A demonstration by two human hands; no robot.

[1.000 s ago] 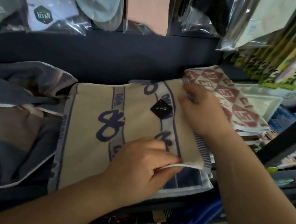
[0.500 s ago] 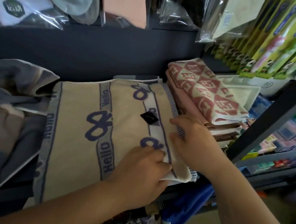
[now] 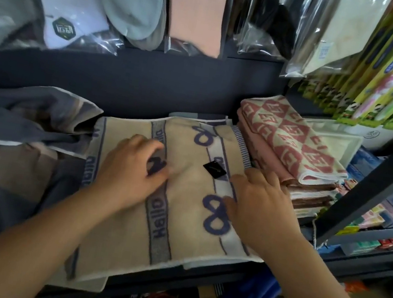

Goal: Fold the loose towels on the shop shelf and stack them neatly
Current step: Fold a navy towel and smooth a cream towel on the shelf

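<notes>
**Pressing a beige towel flat on the shop shelf**

Smoothing is what both hands appear to be doing, though much is masked. The left grip (image 3: 133, 167) covers part of the "Hello" lettering and one blue loop motif on the beige towel (image 3: 118, 244). The right grip (image 3: 260, 210) hides the towel's right margin, so whether its fingertips catch the edge cannot be told. A striped hem (image 3: 242, 145) peeks out along the towel's far right side; what it belongs to is unclear. The grey and brown cloth (image 3: 10, 145) lying loose to the left is cut off by the picture's edge. Goods under the shelf (image 3: 208, 277) are too blurred to name.

Both forearms reach in from the near side. The left grip is released, palm down on the towel's middle, fingers spread and slightly bent. The right grip is also released, back of the hand up, fingers bent at the knuckles, thumb on a blue loop, just beside a small black tag (image 3: 214, 170).

The beige towel lies on the shelf between the loose cloth and a stack of pink folded towels (image 3: 291, 143). Its long axis runs front to back, leaning a little rightward toward the back, as do its stripes. Its near end overhangs the shelf's front edge.
</notes>
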